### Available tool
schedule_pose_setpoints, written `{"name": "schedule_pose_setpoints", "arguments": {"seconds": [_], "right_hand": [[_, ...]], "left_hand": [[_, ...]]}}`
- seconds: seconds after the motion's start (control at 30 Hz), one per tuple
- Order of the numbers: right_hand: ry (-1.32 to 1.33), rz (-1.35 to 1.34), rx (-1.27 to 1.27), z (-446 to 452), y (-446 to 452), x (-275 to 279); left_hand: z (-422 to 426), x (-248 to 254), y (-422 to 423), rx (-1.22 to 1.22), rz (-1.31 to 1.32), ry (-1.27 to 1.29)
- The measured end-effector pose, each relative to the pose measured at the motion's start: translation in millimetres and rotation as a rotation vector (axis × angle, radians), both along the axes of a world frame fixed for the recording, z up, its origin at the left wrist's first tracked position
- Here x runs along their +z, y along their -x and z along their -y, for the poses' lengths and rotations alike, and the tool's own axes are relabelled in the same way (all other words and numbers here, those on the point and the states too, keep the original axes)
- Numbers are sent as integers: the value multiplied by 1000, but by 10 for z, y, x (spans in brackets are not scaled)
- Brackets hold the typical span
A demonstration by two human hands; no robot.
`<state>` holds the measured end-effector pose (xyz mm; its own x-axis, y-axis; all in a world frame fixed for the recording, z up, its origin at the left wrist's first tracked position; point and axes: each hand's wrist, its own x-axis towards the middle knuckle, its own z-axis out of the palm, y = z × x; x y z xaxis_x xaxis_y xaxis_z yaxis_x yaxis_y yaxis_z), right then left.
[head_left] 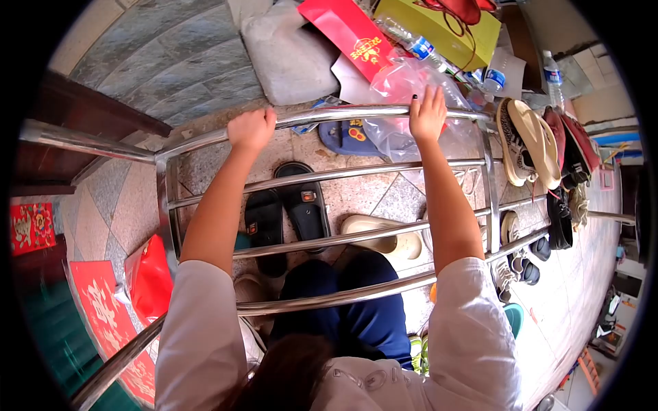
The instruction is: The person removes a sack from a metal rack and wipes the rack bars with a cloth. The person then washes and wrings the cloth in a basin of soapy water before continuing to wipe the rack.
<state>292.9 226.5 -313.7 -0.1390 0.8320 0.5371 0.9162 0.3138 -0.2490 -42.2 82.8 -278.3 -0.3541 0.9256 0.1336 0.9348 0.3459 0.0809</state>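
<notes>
Well, left hand point(252, 129) clenched round the metal rail point(343, 112) (fingertips hidden), right hand point(428, 118) outstretched across it.

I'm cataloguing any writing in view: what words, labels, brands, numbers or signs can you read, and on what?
None reads with certainty.
Red packet: gold characters, too small.
Red banner: large gold characters, turned and unclear.
Small red sheet: gold design, no legible word.
Bottle label: too small.
Black slipper: small emblem, blurred.

Shiny, smooth metal rack point(329, 241)
Matt black slippers point(301, 198); crinkled, see-through plastic bag point(404, 79); glossy red packet point(349, 34); white cloth sleeves point(473, 322).
</notes>
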Motion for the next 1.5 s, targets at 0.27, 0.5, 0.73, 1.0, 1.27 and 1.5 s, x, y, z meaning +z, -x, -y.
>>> {"name": "schedule_pose_setpoints", "arguments": {"seconds": [0.27, 0.5, 0.73, 1.0, 1.27, 1.5], "right_hand": [[125, 237, 367, 165, 69, 234], [298, 236, -106, -537, -1232, 104], [404, 552, 155, 71, -1833, 330], [376, 207, 244, 125, -1843, 391], [278, 367, 30, -398, -1567, 188], [350, 381, 66, -189, -1733, 264]], "left_hand": [[-427, 2, -730, -141, 52, 23], [-666, 3, -1135, -189, 62, -22], [-685, 42, -1281, -216, 51, -37], [-839, 109, -1552, -243, 89, 77], [-832, 107, -1583, -241, 90, 88], [-806, 55, -1514, -298, 36, -17]]}}
